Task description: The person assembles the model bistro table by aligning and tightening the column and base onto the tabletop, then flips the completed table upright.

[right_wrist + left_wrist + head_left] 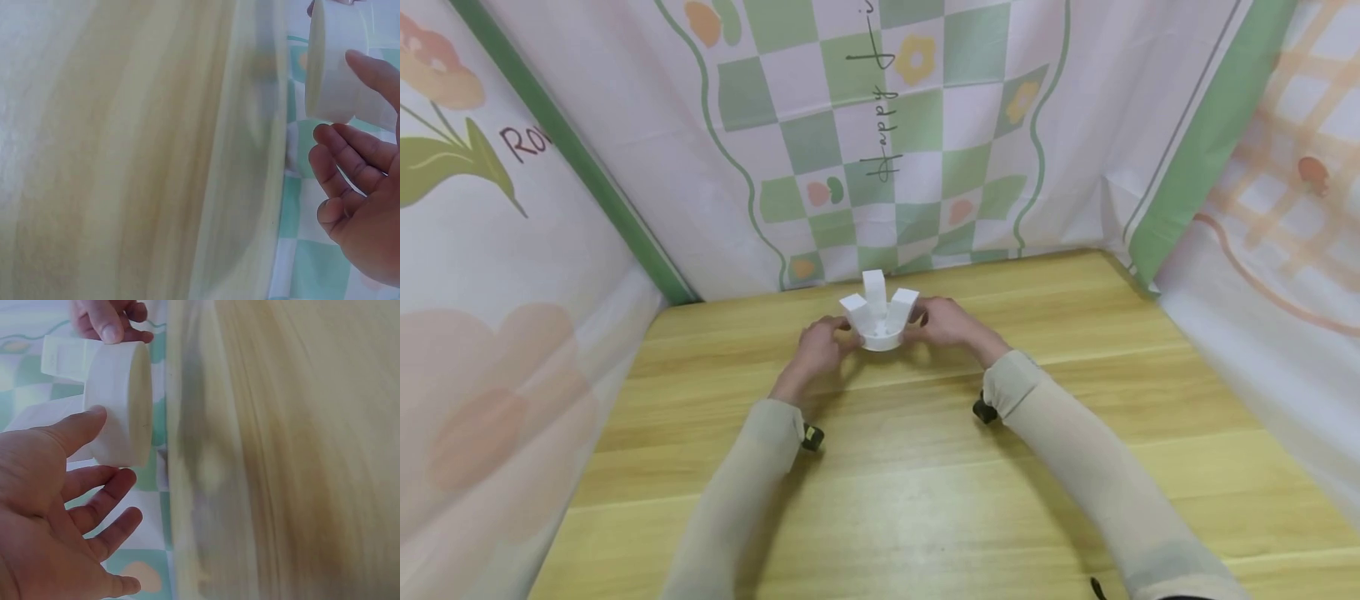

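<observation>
A white round-based stand with three upright block-like prongs (882,342) is held between both hands, apparently lifted off the table. On its left side, the left hand (820,346) pinches the base, thumb on the wall and index finger beneath; the other fingers spread loosely in the left wrist view. The right hand (951,323) grips the opposite side. Seen from the right wrist, its thumb (375,69) presses the wall of the base (337,69) while the fingers curl below. What the prongs are exactly, I cannot tell.
The wooden table (910,500) stretches beneath both forearms. Behind its far edge hangs a checked, printed curtain (917,117), with more printed cloth (497,275) on the left and on the right. A small dark device (985,408) sits at each wrist.
</observation>
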`<state>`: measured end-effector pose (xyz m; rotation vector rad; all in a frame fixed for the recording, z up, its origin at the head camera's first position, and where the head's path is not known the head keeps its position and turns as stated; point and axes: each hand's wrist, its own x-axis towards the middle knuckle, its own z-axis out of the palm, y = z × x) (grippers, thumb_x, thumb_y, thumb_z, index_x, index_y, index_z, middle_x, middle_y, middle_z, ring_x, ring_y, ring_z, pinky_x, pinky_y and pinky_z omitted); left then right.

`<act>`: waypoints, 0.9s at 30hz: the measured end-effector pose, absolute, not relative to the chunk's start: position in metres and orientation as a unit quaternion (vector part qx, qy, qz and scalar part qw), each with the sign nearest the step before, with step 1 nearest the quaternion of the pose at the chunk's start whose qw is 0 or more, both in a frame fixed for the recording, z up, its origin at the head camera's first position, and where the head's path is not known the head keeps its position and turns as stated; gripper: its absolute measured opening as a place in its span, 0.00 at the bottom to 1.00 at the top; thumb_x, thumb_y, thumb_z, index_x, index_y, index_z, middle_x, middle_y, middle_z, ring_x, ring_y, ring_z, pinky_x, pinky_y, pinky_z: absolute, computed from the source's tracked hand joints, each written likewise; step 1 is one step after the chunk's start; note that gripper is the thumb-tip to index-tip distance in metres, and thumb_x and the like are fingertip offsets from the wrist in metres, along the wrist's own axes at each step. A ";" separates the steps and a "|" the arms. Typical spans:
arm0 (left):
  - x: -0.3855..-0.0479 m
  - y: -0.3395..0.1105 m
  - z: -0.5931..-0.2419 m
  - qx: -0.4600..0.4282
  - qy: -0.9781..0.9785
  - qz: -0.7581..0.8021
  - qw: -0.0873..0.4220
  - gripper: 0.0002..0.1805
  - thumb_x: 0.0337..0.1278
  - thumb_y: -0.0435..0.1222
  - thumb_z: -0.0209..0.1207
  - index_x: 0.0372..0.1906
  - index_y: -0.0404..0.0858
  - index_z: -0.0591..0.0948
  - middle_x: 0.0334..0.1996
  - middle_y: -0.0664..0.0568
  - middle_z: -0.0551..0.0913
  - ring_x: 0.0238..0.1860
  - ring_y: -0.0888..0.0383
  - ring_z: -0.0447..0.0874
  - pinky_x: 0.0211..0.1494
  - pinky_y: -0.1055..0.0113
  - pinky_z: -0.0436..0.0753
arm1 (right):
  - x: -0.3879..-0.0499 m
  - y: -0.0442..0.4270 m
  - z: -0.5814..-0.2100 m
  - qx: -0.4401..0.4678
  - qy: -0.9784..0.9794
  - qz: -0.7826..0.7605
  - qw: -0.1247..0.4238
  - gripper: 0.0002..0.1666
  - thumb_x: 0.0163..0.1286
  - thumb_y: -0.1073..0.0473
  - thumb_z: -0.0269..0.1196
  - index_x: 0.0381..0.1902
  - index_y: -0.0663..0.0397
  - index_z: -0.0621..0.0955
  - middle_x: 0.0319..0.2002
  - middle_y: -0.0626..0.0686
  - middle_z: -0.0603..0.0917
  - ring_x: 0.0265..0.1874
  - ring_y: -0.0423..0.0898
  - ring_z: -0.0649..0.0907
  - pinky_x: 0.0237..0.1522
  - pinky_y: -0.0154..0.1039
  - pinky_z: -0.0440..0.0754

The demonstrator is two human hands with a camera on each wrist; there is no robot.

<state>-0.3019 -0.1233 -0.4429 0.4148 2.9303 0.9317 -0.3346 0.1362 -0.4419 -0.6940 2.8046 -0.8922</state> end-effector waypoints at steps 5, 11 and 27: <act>-0.302 -0.124 -0.441 0.140 0.939 0.312 0.017 0.25 0.65 0.48 0.62 0.61 0.39 0.80 0.59 0.44 0.83 0.64 0.41 0.76 0.77 0.41 0.58 | -0.335 0.139 -0.440 -0.236 0.917 -0.316 0.055 0.22 0.60 0.44 0.71 0.45 0.51 0.84 0.43 0.53 0.89 0.46 0.54 0.85 0.51 0.48 0.83; -0.299 -0.125 -0.438 0.144 0.933 0.328 0.017 0.25 0.68 0.49 0.59 0.63 0.40 0.79 0.59 0.45 0.83 0.67 0.42 0.75 0.77 0.43 0.61 | -0.334 0.141 -0.438 -0.234 0.913 -0.332 0.046 0.17 0.62 0.42 0.68 0.41 0.46 0.84 0.43 0.51 0.89 0.48 0.51 0.85 0.53 0.48 0.82; -0.292 -0.125 -0.429 0.130 0.931 0.340 0.000 0.22 0.63 0.39 0.64 0.61 0.40 0.80 0.54 0.46 0.86 0.65 0.44 0.78 0.73 0.51 0.71 | -0.326 0.141 -0.426 -0.198 0.907 -0.367 0.064 0.35 0.69 0.33 0.60 0.61 0.52 0.81 0.60 0.57 0.83 0.62 0.56 0.80 0.65 0.52 0.77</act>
